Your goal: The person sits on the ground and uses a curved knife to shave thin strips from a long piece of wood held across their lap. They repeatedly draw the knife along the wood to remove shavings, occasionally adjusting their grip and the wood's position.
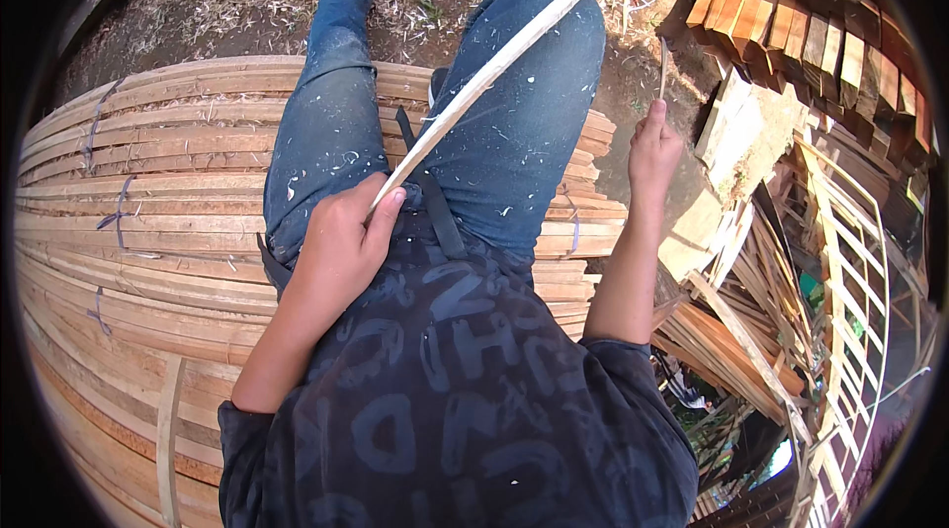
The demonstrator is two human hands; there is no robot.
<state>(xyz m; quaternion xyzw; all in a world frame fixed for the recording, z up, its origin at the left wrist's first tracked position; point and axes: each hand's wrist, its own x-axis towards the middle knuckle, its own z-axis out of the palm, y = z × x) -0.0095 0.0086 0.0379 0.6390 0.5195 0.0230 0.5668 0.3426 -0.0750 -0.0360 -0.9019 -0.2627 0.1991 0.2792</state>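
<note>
My left hand (348,229) rests over my lap, closed on one end of a long pale wooden strip (514,48). The strip slants up and away to the right, across my right thigh, and its far end runs to the top of the view. Out to the right, beside my right knee, my right hand (654,150) is closed in a fist with the thumb up. From it rises a thin, narrow tool (663,68), perhaps a knife seen edge-on; its handle is hidden in the fist. The tool and the strip are apart.
Beneath me lie bundled wooden slats (148,207), tied with dark cords (120,215). Shavings (237,19) litter the ground ahead. Stacked wood blocks (791,29) stand at the far right. Closer on the right are loose offcuts (736,360) and a curved slatted frame (850,330).
</note>
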